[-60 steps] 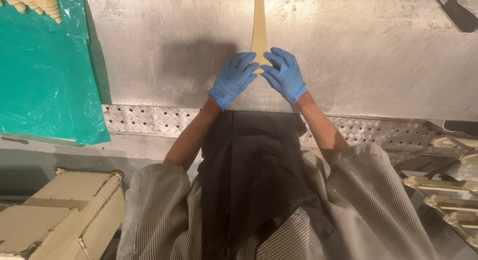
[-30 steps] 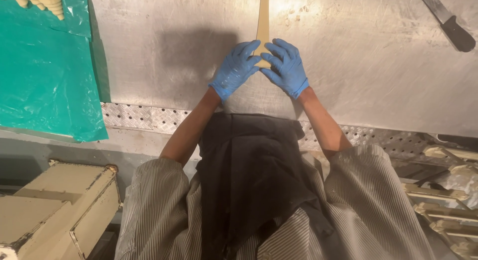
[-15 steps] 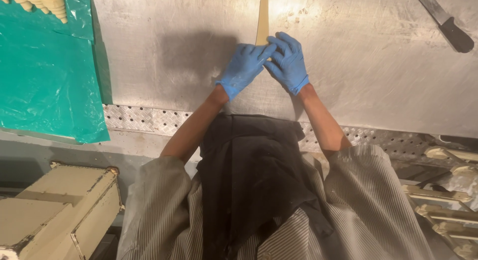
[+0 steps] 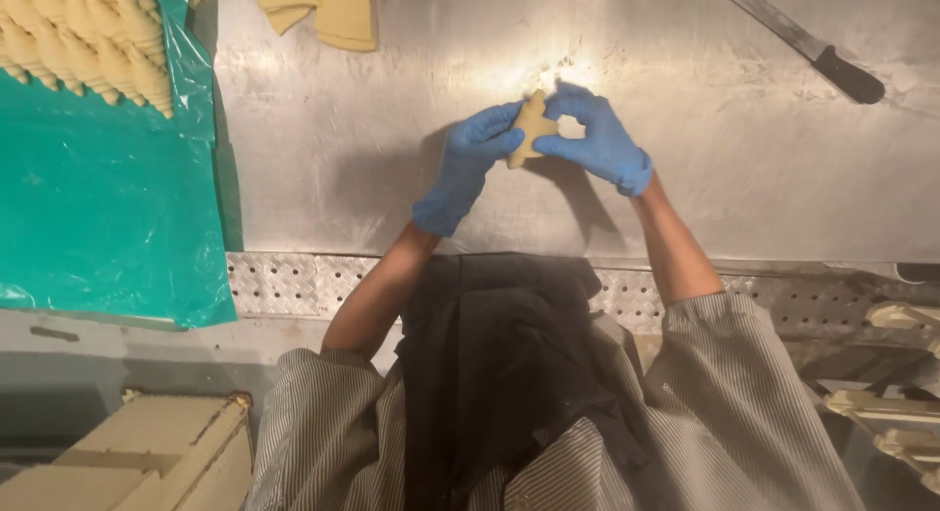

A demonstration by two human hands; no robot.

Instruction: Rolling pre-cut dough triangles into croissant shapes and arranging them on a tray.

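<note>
A small rolled piece of pale dough (image 4: 529, 129) is lifted a little above the steel worktable (image 4: 352, 168). My left hand (image 4: 473, 163), in a blue glove, pinches its left side. My right hand (image 4: 592, 139), also gloved in blue, grips its right side with fingers curled over the top. Both hands meet at the middle of the table, in front of my dark apron.
A teal plastic sheet (image 4: 98, 198) at the left carries several shaped dough pieces (image 4: 83, 36). Flat cut dough pieces (image 4: 328, 7) lie at the table's far edge. A long black-handled knife (image 4: 798, 41) rests at the far right. A beige crate (image 4: 127, 467) stands low left.
The long dough strip that stretched away from my hands has been rolled up into a small piece, which both hands now hold off the table. The view has shifted toward the far edge.
</note>
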